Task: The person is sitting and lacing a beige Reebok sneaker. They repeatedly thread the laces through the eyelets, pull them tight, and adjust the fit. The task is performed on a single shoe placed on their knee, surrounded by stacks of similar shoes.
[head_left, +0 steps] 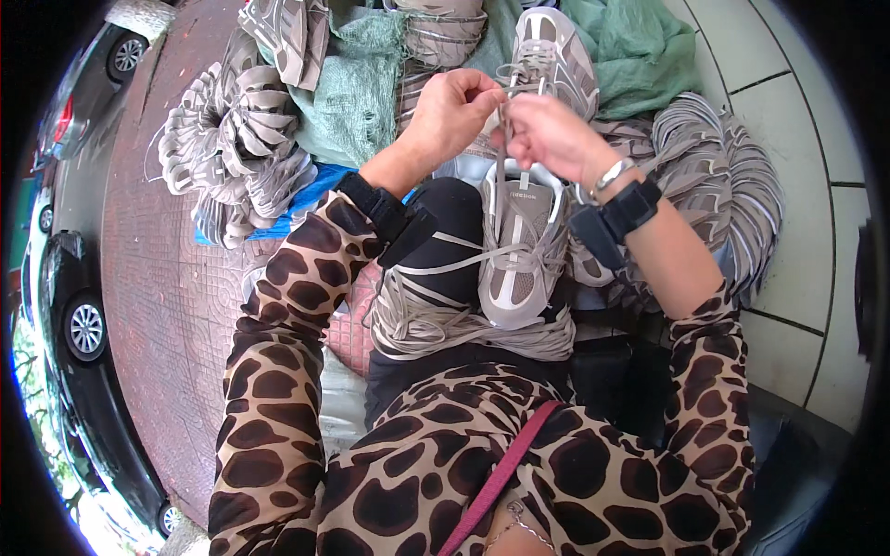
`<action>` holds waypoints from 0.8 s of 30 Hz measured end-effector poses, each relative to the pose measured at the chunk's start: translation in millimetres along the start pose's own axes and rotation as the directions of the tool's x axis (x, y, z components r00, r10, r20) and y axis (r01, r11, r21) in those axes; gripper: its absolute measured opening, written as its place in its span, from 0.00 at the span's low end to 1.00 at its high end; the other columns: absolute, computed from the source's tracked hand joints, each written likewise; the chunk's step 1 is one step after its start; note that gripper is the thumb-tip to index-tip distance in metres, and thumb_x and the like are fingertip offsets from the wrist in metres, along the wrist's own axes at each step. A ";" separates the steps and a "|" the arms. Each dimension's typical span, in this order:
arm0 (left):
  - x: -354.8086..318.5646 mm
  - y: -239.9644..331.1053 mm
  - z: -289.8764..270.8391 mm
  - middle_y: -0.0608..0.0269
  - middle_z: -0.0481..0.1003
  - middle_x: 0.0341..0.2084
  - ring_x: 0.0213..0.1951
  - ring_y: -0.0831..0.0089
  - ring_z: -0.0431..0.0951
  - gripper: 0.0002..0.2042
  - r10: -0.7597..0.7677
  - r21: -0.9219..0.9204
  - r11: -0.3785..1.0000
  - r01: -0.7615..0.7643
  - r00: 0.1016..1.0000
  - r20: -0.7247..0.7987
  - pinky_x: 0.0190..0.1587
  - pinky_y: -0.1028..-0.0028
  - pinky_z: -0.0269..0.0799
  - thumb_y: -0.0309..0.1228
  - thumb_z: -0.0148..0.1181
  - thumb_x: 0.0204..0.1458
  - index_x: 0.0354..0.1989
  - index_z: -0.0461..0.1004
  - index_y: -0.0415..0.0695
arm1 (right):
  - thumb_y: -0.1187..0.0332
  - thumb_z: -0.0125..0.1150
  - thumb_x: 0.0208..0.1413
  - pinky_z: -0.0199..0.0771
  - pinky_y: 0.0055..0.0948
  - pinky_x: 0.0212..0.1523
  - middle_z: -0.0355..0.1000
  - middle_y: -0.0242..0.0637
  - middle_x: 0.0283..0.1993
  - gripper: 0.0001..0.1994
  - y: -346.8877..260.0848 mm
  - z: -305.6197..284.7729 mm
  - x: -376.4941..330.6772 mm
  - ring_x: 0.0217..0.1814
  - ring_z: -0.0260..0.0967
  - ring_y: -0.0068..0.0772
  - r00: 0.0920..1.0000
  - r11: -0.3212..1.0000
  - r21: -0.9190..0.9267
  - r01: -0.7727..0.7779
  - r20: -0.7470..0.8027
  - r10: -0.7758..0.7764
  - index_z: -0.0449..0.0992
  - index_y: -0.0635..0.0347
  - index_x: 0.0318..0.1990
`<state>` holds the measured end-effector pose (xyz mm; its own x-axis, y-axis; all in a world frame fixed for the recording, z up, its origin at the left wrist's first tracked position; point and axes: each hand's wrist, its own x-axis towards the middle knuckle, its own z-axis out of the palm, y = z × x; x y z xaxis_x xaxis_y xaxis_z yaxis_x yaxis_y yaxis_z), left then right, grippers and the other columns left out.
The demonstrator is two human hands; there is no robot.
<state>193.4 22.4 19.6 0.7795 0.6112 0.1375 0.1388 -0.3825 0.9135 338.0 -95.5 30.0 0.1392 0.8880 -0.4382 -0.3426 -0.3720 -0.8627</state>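
My left hand [447,116] and my right hand [554,139] meet above my lap, fingers pinched together at one end of a flat beige shoelace [502,190]. The lace runs down from the fingers to a grey-and-white sneaker upper [515,269], which lies across my thighs with its toe towards me. A loose bundle of beige laces [417,320] is spread over my lap beneath the upper. Just beyond my hands sits another sneaker upper [549,56] with lacing across its front. The exact grip of the fingertips is partly hidden.
Stacked shoe uppers [728,185] fan out at the right, and a similar pile [227,130] stands at the left. Green woven sacks [357,107] lie at the back. Parked cars [88,324] stand beyond the red paving [176,278].
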 end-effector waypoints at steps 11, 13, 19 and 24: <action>59.3 41.7 -16.2 0.62 0.79 0.28 0.25 0.73 0.77 0.14 0.124 -0.299 0.953 -0.044 0.959 0.254 0.29 0.74 0.73 0.38 0.53 0.59 0.40 0.77 0.39 | 0.65 0.42 0.68 0.78 0.24 0.35 0.72 0.40 0.27 0.15 -164.8 -80.6 80.5 0.28 0.72 0.28 0.695 0.693 0.060 0.719 -0.010 -0.719 0.71 0.64 0.34; 106.7 55.6 -55.0 0.72 0.68 0.21 0.22 0.80 0.65 0.10 0.138 -0.592 0.804 0.051 0.953 0.268 0.26 0.79 0.64 0.32 0.46 0.64 0.31 0.71 0.46 | 0.66 0.41 0.68 0.76 0.22 0.35 0.70 0.37 0.27 0.13 -155.9 -64.6 52.4 0.26 0.69 0.27 0.826 0.811 0.219 0.542 -0.317 -0.466 0.71 0.63 0.36; 177.7 59.5 -88.6 0.68 0.70 0.23 0.26 0.71 0.71 0.11 0.481 -0.202 0.864 -0.462 0.875 0.054 0.28 0.72 0.66 0.36 0.47 0.64 0.32 0.70 0.44 | 0.62 0.48 0.67 0.74 0.20 0.23 0.78 0.41 0.38 0.14 -26.3 -2.4 -21.1 0.25 0.72 0.21 0.895 0.966 -0.250 -0.068 0.412 0.169 0.75 0.65 0.41; 97.3 17.5 -40.5 0.60 0.74 0.30 0.36 0.63 0.74 0.17 0.371 0.165 0.914 -0.371 0.928 0.031 0.45 0.71 0.68 0.43 0.53 0.61 0.41 0.70 0.38 | 0.63 0.47 0.66 0.75 0.23 0.32 0.76 0.39 0.38 0.14 -55.0 -58.6 22.3 0.28 0.71 0.23 0.961 0.957 -0.131 0.259 -0.060 -0.269 0.75 0.63 0.41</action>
<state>246.9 103.3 64.5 0.7938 0.4039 0.4547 -0.0614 -0.6905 0.7207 414.3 -71.1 52.9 0.2818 0.9374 -0.2047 -0.1700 -0.1612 -0.9722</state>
